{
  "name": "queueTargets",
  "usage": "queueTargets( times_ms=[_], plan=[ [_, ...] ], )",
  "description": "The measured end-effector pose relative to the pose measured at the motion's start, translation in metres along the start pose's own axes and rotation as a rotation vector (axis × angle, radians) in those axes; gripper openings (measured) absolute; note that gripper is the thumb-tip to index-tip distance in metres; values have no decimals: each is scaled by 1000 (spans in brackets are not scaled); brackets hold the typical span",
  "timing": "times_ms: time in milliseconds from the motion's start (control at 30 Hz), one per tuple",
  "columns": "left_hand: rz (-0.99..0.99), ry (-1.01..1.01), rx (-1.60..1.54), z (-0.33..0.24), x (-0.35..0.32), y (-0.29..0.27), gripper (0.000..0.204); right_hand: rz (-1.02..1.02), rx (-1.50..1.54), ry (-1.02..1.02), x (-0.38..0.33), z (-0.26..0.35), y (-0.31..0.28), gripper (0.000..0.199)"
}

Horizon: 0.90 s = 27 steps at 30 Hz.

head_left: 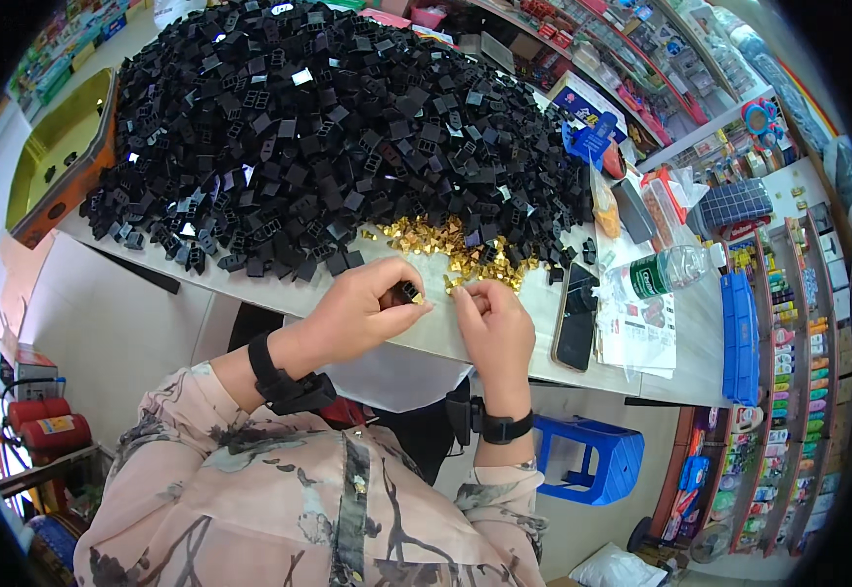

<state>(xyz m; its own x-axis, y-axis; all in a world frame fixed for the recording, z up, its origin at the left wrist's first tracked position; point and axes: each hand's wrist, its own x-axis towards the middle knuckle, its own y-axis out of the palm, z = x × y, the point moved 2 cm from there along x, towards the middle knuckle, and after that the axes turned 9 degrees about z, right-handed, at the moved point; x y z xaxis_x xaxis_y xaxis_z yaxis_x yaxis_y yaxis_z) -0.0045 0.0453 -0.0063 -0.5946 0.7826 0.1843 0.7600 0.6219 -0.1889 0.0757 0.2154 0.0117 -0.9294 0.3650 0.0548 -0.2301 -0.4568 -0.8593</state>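
Head view is showing the left hand (362, 308) pinching a small black plastic block (407, 292) between thumb and fingers, while the right hand (494, 323), just beside it, is curling its fingertips together around something too small to tell. Just beyond both hands a scatter of shiny gold metal clips (455, 249) is lying on the pale tabletop (445, 333), backed by a huge heap of angular black blocks (328, 127). Right of the right hand a dark phone (575, 315) is lying flat, a clear plastic bottle (666, 271) beyond it.
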Motion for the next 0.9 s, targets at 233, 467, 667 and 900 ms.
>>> queueTargets(
  times_ms=[233,467,667,900],
  plan=[
    [-41,95,22,-6,1,4,20,19,778,44,-7,-8,1,10],
    [69,-37,87,-5,-2,2,28,173,1080,-181,-22,7,5,8],
    [61,150,283,-6,-1,2,26,300,1127,-75,-24,5,7,11],
    [89,215,340,-3,-3,4,25,326,1157,-25,-26,6,11,14]
  ],
)
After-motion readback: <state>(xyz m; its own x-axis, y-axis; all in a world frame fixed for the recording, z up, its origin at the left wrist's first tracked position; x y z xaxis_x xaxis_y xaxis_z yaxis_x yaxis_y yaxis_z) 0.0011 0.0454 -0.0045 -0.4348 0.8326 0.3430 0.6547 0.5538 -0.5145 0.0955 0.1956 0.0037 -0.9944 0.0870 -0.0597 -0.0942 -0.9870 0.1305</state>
